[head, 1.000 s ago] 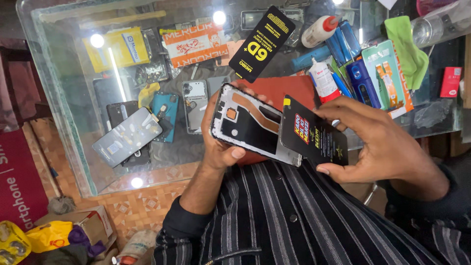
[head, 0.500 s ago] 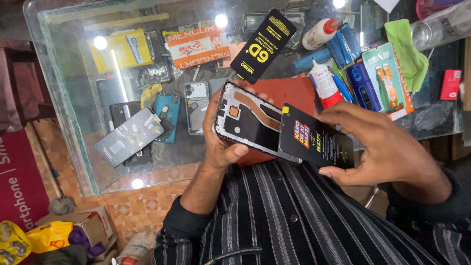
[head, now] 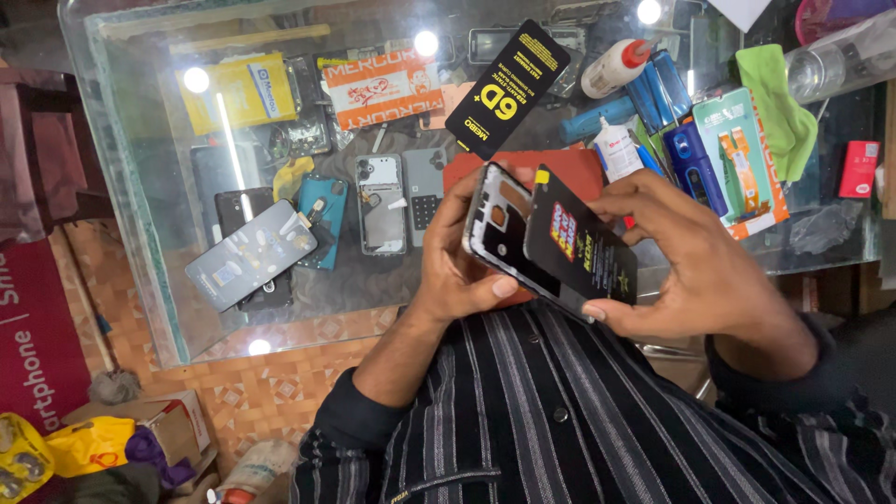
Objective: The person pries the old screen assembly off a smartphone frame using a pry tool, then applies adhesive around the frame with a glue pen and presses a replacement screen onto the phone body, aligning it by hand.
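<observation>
While my left hand point(head: 457, 266) cradles the open, backless silver phone frame point(head: 499, 233) steady, my right hand point(head: 695, 271) pinches a flat black battery pack point(head: 579, 247). I hold it angled over the cavity, seemingly to line it up.

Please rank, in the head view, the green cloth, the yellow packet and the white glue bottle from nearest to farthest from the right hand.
From the right hand:
1. Green cloth, on the glass top above it.
2. White glue bottle, farther up, toward the middle.
3. Yellow packet, far across under the glass.

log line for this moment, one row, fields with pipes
left hand: holds opened phone frame | right hand: holds black flat packet over the frame | behind: glass counter, red mat
</observation>
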